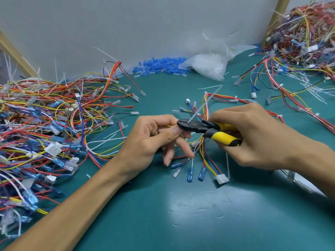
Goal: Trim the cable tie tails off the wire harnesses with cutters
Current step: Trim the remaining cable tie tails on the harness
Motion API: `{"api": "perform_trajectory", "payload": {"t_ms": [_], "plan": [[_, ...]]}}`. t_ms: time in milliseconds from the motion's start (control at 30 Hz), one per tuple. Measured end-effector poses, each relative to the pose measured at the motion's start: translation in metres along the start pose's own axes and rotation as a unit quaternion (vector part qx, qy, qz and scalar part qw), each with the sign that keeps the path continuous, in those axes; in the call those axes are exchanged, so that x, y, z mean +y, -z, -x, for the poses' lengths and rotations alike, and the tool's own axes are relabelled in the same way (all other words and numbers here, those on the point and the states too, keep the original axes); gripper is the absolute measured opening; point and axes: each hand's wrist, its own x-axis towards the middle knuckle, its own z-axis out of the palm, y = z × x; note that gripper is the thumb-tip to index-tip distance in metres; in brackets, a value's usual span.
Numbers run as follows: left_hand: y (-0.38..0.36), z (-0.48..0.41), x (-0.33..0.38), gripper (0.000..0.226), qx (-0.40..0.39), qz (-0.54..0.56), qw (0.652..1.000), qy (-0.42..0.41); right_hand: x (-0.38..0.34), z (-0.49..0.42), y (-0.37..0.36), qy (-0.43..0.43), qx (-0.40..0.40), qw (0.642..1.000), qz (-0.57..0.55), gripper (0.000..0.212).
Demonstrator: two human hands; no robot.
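The left hand (159,136) reaches in from the lower left, its grip pinched on the harness (203,154) between thumb and forefinger, 3 fingers pointing down. The right hand (253,136) has its grip wrapped round the cutters (206,128), whose nose meets the tail (203,106) above the counter (199,223).

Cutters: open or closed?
Closed, it seems: the cutters pinch the cable tie tail, right hand gripping the handles, left hand holding the wire harness.
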Motion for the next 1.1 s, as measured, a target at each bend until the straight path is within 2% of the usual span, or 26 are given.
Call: {"api": "perform_trajectory", "payload": {"t_ms": [133,267,433,533,733,933,1100], "plan": [[-0.001,-0.002,0.000,0.028,-0.003,0.034,0.999,0.009,0.000,-0.001,-0.002,-0.015,0.015,1.000,-0.015,0.011],[0.001,-0.001,0.000,0.040,-0.056,0.036,0.998,0.022,0.000,-0.001,-0.004,-0.010,0.031,0.999,-0.014,0.008],[-0.001,-0.001,0.000,0.032,-0.053,0.027,0.998,0.028,0.000,-0.002,-0.010,-0.006,0.067,0.998,-0.020,0.020],[0.000,0.000,0.001,0.035,-0.048,0.032,0.997,0.041,-0.002,-0.003,-0.014,-0.013,0.080,0.996,-0.028,0.022],[0.016,0.000,0.006,0.059,-0.152,0.142,0.968,0.139,0.001,-0.003,-0.013,-0.014,0.091,0.996,-0.016,0.016],[0.011,0.000,0.004,0.024,-0.118,0.159,0.971,0.132,0.003,-0.002,-0.012,-0.001,0.095,0.995,-0.018,0.021],[0.003,0.000,0.000,0.027,-0.070,0.133,0.985,0.089,0.005,-0.002,-0.009,-0.006,0.088,0.996,-0.002,0.016]]}}
